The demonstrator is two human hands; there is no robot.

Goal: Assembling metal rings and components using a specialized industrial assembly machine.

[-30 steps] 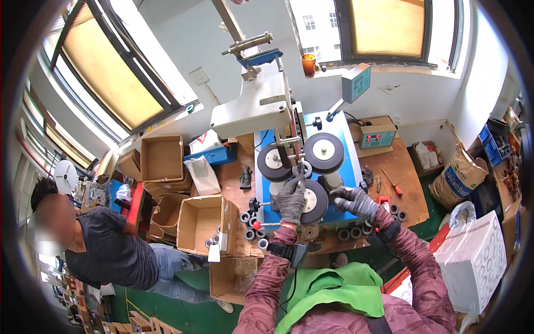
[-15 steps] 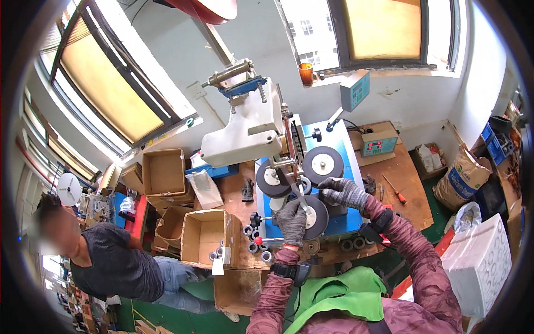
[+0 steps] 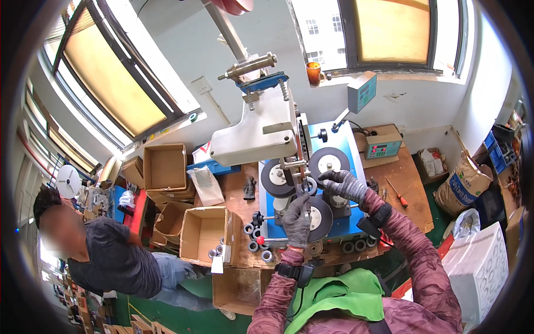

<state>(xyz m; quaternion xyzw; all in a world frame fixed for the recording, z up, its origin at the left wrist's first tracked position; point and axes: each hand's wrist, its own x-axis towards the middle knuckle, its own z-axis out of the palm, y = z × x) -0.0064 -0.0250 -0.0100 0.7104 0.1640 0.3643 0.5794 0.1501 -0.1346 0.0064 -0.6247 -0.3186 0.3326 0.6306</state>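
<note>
Black wheels (image 3: 321, 225) crowd my left hand (image 3: 297, 221) in front and right; a red knob (image 3: 260, 240) and gray rings (image 3: 267, 260) block left. Right of my right hand (image 3: 344, 185), the table (image 3: 400, 173) has room.

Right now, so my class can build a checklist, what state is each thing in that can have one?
Left hand, gloved, grip unclear
Right hand, gloved, grip unclear
Grey ring, between the black wheels
Control box, red display lit
Cardboard box nearest the machine, open
Orange-handled screwdriver, lying on the table
Amber mug, upright on the windowsill
Co-worker, standing
</note>
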